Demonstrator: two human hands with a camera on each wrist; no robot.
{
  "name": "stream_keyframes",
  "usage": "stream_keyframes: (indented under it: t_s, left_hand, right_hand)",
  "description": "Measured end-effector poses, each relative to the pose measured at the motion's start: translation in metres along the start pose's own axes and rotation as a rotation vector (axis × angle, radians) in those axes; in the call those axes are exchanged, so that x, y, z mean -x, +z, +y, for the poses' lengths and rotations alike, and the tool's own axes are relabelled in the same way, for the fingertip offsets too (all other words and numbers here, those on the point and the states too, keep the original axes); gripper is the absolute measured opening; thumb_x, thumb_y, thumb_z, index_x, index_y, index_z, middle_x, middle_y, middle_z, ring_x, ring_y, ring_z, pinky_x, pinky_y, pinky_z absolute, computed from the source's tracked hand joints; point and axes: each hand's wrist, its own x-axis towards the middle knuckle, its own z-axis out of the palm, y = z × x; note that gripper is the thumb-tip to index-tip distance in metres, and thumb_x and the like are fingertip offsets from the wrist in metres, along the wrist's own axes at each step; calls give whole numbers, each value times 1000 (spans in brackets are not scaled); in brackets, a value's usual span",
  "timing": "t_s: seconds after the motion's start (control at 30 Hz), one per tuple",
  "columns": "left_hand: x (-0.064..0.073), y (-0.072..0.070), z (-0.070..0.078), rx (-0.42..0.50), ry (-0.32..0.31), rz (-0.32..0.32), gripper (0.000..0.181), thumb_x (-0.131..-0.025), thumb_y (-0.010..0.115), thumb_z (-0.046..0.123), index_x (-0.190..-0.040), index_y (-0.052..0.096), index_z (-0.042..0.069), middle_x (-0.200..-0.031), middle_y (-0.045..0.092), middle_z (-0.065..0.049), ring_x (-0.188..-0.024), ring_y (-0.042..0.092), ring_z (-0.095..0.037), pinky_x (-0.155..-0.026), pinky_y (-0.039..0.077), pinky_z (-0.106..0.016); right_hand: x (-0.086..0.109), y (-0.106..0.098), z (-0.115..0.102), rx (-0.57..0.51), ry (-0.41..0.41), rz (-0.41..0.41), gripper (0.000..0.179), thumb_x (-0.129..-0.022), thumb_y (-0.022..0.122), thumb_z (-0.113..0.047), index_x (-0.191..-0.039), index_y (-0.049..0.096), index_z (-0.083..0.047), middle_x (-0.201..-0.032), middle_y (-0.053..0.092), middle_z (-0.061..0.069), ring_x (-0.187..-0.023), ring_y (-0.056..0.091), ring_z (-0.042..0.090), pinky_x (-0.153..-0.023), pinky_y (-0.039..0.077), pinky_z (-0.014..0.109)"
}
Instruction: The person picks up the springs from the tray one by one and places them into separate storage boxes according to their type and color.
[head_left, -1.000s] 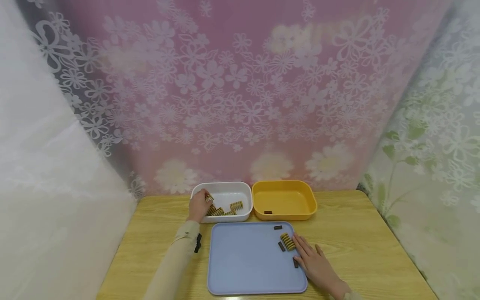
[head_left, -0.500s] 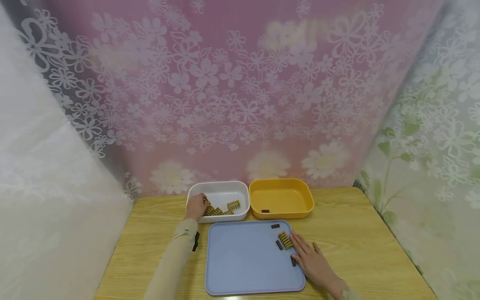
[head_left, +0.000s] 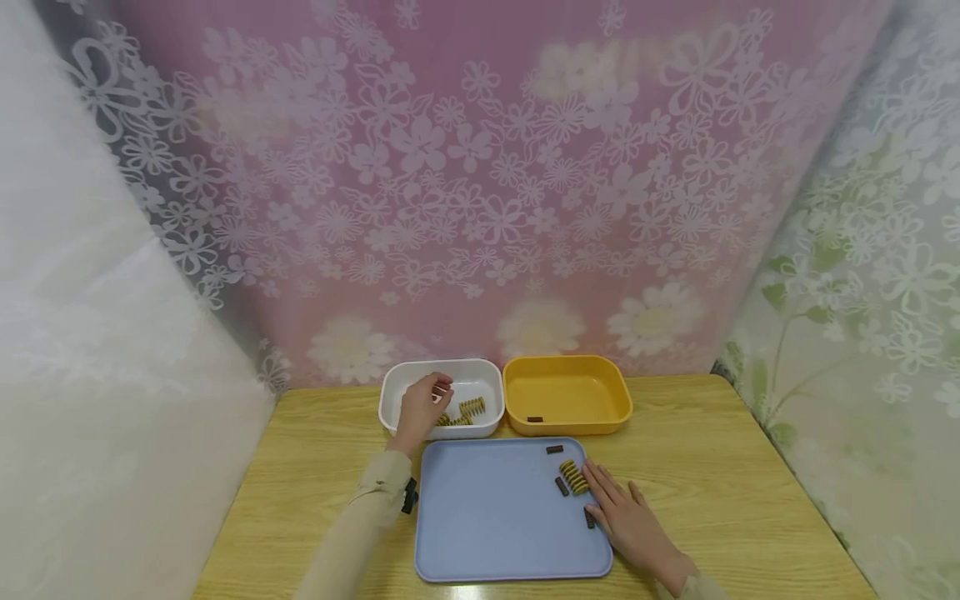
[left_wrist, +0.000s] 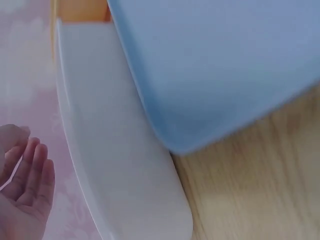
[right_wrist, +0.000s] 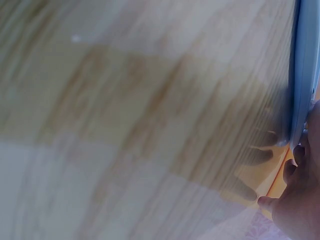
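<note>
The left hand (head_left: 422, 408) hides part of the white bin (head_left: 480, 432) beneath it; the dark cylinders (head_left: 562, 486) beside the right hand (head_left: 630, 521) are too small to make out.

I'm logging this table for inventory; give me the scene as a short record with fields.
Left hand: over white bin, no held thing visible
Right hand: at tray, on its right edge
On tray: one yellow spring, three dark pieces
In white bin: yellow springs, some possibly hidden
In yellow bin: one dark piece
</note>
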Motion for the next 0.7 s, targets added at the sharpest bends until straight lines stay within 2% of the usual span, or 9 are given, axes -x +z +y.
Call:
stream_keyframes:
  t_s: [0.13, 0.2, 0.4, 0.53, 0.7]
  left_hand:
    - [12, 10, 13, 55, 74, -53, 19, -89, 74, -1, -108, 71, 2, -97, 74, -11, -85, 71, -26, -76, 60, -43]
    - [17, 15, 16, 79, 91, -81, 20, -88, 75, -2, -107, 71, 1, -97, 73, -11, -86, 71, -26, -76, 60, -43]
    - [31, 34, 24, 103, 102, -145, 20, -87, 78, 1, -106, 71, 2, -96, 73, -11, -85, 71, -24, -76, 60, -35]
    - [41, 46, 34, 140, 128, -184, 20, -86, 77, -3, -105, 71, 0, -96, 73, -12, -86, 71, -26, -78, 60, -36]
    - [49, 63, 47, 137, 131, -242, 22, -87, 78, 0, -108, 72, 2, -99, 73, -9, -87, 71, -21, -78, 59, -30]
  right_hand:
    - [-1, 1, 1, 5, 6, -16, 59, -105, 54, -32, -157, 38, -8, -162, 36, 8, -146, 38, 33, -109, 30, 72]
    - [-2, 4, 3, 11, 1, -8, 59, -105, 54, -33, -157, 38, -9, -162, 36, 8, -146, 39, 33, -109, 31, 71]
    - [-2, 14, 12, 35, -20, 35, 59, -105, 53, -37, -156, 40, -11, -161, 39, 6, -144, 41, 31, -107, 34, 70]
    - [-1, 15, 13, 36, -33, 62, 58, -104, 54, -38, -155, 42, -11, -160, 40, 4, -143, 42, 29, -105, 35, 70]
    - [-2, 13, 12, 40, -38, 48, 59, -105, 54, -38, -156, 40, -12, -161, 39, 5, -143, 42, 31, -106, 35, 69]
